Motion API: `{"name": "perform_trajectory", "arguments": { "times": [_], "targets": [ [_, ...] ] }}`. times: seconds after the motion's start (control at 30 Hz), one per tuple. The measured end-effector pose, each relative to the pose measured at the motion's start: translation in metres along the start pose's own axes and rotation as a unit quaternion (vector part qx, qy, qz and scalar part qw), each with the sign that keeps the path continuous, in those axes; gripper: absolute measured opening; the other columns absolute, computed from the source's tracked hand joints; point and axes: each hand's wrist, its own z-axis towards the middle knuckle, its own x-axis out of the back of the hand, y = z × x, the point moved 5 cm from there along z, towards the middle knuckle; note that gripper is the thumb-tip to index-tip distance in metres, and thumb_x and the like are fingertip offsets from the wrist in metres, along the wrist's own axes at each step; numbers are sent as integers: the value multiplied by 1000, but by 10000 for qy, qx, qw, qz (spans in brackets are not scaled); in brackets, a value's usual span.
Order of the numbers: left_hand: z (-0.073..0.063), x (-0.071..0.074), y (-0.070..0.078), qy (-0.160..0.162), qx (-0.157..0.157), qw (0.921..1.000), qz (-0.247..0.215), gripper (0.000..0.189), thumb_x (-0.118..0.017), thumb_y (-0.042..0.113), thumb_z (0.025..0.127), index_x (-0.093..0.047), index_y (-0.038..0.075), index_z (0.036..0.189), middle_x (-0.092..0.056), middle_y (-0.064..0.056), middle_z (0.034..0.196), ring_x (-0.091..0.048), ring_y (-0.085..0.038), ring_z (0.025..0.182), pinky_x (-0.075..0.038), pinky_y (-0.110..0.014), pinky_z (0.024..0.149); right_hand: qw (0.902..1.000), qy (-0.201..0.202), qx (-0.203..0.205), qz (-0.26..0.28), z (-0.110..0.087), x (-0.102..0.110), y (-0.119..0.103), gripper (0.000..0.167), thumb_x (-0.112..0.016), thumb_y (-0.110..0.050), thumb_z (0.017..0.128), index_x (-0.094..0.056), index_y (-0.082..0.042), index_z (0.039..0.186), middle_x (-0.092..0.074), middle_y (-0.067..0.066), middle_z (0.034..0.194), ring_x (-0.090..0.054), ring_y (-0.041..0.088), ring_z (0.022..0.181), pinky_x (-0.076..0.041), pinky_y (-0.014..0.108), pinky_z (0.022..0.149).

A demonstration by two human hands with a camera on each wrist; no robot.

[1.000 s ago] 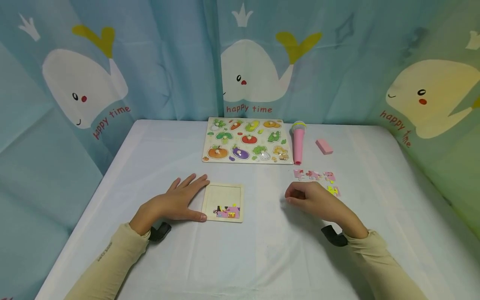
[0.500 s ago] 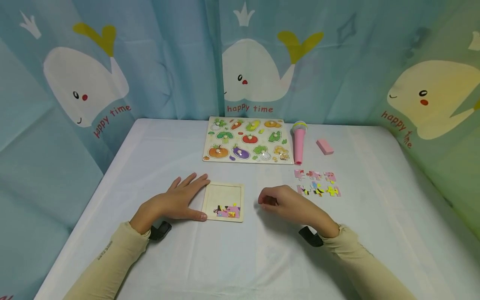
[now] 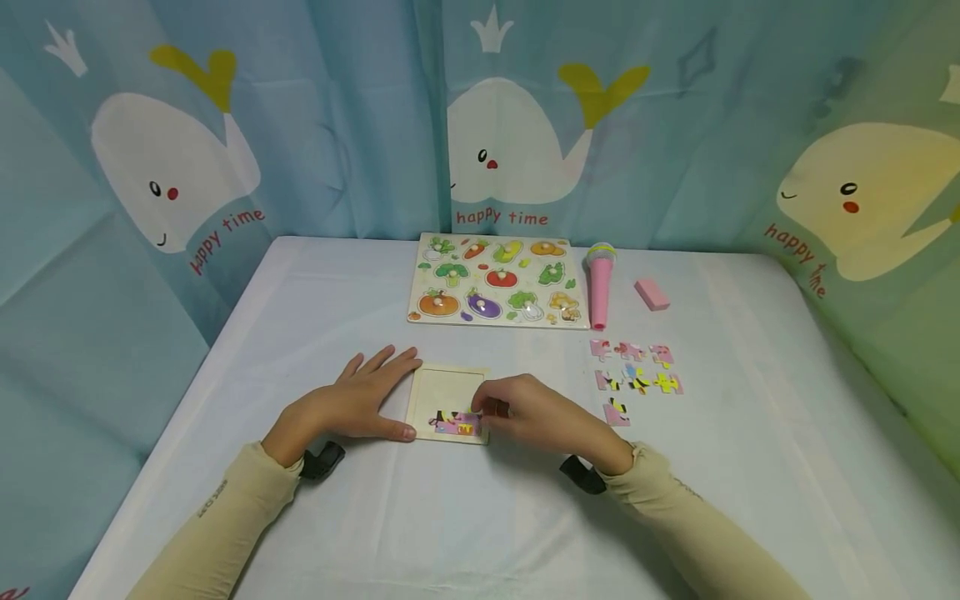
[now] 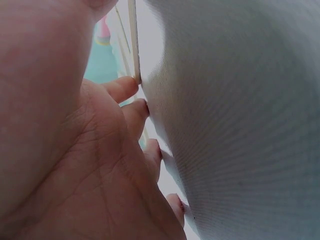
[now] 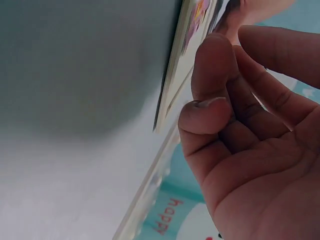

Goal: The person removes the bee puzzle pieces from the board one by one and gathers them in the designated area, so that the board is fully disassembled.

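A small square wooden puzzle tray (image 3: 447, 377) lies on the table, with a few joined pink, yellow and black pieces (image 3: 456, 424) along its bottom. My left hand (image 3: 360, 408) is spread flat at its left side, thumb and index fingertip at the frame's edge. Over the tray's right edge, my right hand (image 3: 521, 408) has its thumb and fingers curled together, pinching a small puzzle piece (image 5: 220, 16) seen nearly edge-on and mostly hidden by the fingertips. Several loose puzzle pieces (image 3: 638, 382) lie in rows to the right of that hand.
Behind the tray lies a vegetable peg board (image 3: 498, 280), with a pink toy microphone (image 3: 599, 292) along its right side. Farther right is a pink block (image 3: 652, 294). A whale-print curtain (image 3: 360, 125) closes off the table's back and sides.
My right hand has moved left from beside the loose pieces to the tray's right edge, uncovering more of those pieces. The left hand stays at the tray.
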Motion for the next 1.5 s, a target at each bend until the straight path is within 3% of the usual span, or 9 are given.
{"name": "perform_trajectory", "arguments": {
  "times": [0.57, 1.5],
  "targets": [
    [0, -1, -2, 47, -14, 10000, -74, 110, -85, 55, 89, -27, 9, 170, -20, -12, 177, -7, -40, 163, 0, -68, 126, 9996, -180, 193, -130, 26, -23, -9, 7, -76, 1, 96, -74, -3, 103, -64, -6, 84, -55, 5, 78, -51, 25, 73],
    [0, -1, -1, 13, 1, 10000, -13, 111, -84, 55, 89, -25, 9, 170, -19, -12, 177, -6, -39, 163, 1, -68, 126, 9967, -318, -297, -692, 33, -33, -13, 12, -77, -3, 97, -66, -2, 102, -58, -1, 85, -53, 13, 80, -46, 29, 72]
  ]
}}
